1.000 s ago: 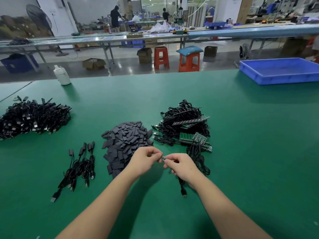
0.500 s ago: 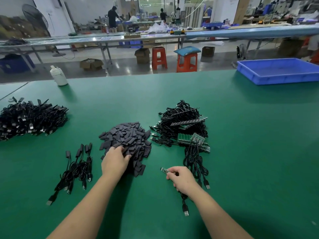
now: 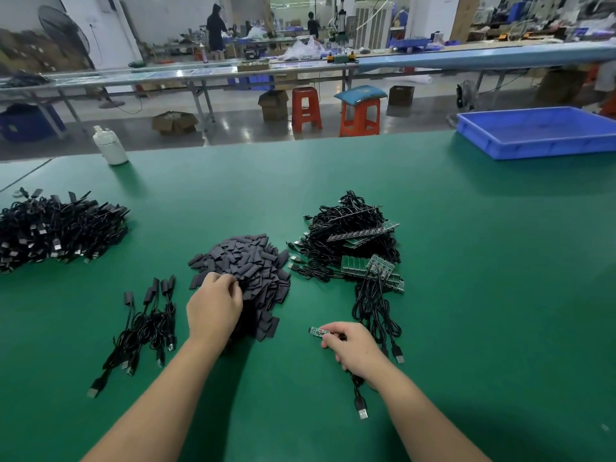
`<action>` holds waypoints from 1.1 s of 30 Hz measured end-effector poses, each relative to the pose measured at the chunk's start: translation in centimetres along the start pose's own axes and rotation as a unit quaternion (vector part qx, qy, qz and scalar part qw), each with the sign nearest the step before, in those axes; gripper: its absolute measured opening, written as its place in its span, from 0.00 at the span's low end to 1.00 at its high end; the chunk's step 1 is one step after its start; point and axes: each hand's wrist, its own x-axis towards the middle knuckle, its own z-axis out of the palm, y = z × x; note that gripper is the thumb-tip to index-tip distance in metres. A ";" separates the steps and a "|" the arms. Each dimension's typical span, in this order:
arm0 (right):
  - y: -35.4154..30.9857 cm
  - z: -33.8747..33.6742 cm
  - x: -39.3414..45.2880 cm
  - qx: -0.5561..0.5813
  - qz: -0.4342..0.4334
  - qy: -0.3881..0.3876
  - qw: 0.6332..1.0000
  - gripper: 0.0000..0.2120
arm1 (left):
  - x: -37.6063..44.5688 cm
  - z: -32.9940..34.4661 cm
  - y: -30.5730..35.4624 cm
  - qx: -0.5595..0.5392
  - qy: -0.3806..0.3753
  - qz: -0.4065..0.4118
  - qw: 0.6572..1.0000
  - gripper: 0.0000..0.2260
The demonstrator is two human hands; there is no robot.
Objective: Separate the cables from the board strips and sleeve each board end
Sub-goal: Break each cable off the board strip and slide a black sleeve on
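Note:
My right hand (image 3: 353, 350) pinches a black cable just behind its small green board end (image 3: 318, 331), which points left; the cable trails under my wrist to a USB plug (image 3: 362, 411). My left hand (image 3: 213, 308) rests on the near-left edge of a heap of dark grey sleeves (image 3: 248, 265), fingers curled into the pieces; whether it holds one I cannot tell. A tangle of black cables still on green board strips (image 3: 360, 248) lies behind my right hand. A small bunch of sleeved cables (image 3: 146, 325) lies to the left.
A large pile of black cables (image 3: 56, 228) sits at the far left of the green table (image 3: 500, 295). A white bottle (image 3: 110, 146) stands at the back left edge, a blue tray (image 3: 540, 133) at the back right. Stools and benches lie beyond.
My hands have come apart: the left moved from the board end to the sleeve heap and now digs into it. The right hand, still holding the cable, lowered toward the table.

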 end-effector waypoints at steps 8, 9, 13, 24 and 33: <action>0.1 -0.3 0.1 0.056 0.017 -0.010 0.998 0.09 | -3.7 0.3 5.0 -0.357 -0.252 -0.105 0.893 0.08; 0.1 -0.4 0.1 0.070 0.018 -0.013 0.997 0.10 | -4.6 0.8 5.4 -0.395 -0.277 -0.114 0.869 0.07; 0.1 -0.5 0.0 0.084 0.010 -0.019 0.996 0.14 | -6.7 2.3 6.4 -0.482 -0.291 -0.161 0.811 0.01; 0.5 -0.5 0.1 0.135 -0.005 0.017 0.991 0.09 | -7.6 2.3 7.1 -0.520 -0.310 -0.170 0.777 0.08; 1.0 -0.2 0.2 0.129 -0.014 0.020 0.991 0.08 | -8.3 2.4 7.1 -0.281 -0.269 0.060 0.919 0.09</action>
